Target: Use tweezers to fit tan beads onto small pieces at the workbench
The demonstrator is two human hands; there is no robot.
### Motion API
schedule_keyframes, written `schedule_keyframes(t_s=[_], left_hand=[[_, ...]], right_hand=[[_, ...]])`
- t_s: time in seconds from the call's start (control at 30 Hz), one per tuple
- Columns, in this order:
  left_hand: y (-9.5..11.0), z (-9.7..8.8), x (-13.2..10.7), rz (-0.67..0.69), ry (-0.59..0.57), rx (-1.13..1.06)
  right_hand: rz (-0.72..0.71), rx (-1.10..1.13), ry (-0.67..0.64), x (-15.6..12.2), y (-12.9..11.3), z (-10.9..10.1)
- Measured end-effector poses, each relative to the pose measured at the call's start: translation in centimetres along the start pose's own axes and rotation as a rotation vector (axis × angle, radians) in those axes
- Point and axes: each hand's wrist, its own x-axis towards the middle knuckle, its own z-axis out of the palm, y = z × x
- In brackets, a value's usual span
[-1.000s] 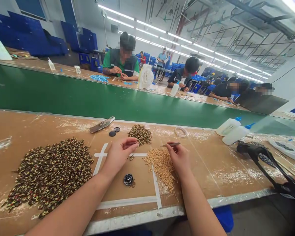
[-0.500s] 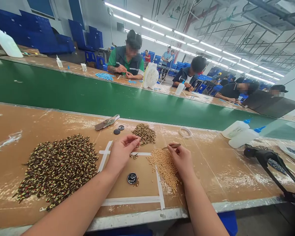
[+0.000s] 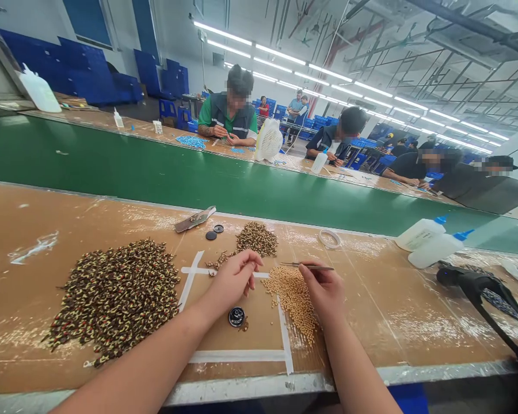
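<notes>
On the brown-topped bench, right here in front of me, my right hand (image 3: 326, 290) is pinched firmly around slim tweezers (image 3: 320, 267), their tips pointing left, over the top edge of a heap of pale tan beads (image 3: 291, 296)! Across from it, my left hand (image 3: 233, 277) has its fingers curled in, thumb close against them, and whether anything sits in that pinch I can't tell. Just behind those fingers, a small mound of brown-and-cream pieces (image 3: 256, 238); a few loose ones lie by my knuckles near the white tape (image 3: 237, 356) marking out the work area. Inside that tape, a round black dish (image 3: 236, 317) with something glossy in it, just below my left hand. Out left, the big heap of dark-and-yellow pieces (image 3: 116, 299), flecked with red! Far right, two blue-tipped bottles (image 3: 434, 250) lean over, and beyond everything runs the green belt (image 3: 155, 172), co-workers bent over the far side.
</notes>
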Motion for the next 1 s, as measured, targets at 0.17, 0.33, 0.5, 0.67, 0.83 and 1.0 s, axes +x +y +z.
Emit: schedule_keyframes(t_s=[0.17,0.33,0.5,0.67,0.83,1.0], left_hand=[[0.7,0.5,-0.6,-0.081,-0.044,0.131],[1.5,0.7,-0.8,-0.018,-0.082,0.225],[1.6,0.8,-0.8,0.032,-0.13,0.22],[1.1,0.6,-0.6,-0.152,-0.156,-0.07],[0.8,0.1,-0.4,-0.292,-0.208,-0.339],[1.4,0.0,-0.5,-0.336,-0.224,-0.422]], right_hand=[[-0.077,0.179,-0.137,-0.9,-1.3,0.6],[-0.09,0.233,-0.191,-1.0,-1.9,0.8],[-0.113,0.247,-0.226,-0.9,-2.2,0.8],[-0.118,0.174,-0.234,-0.8,-2.5,0.8],[-0.063,0.198,-0.183,-0.9,-2.2,0.7],[0.036,0.267,-0.108,-0.9,-1.9,0.6]])
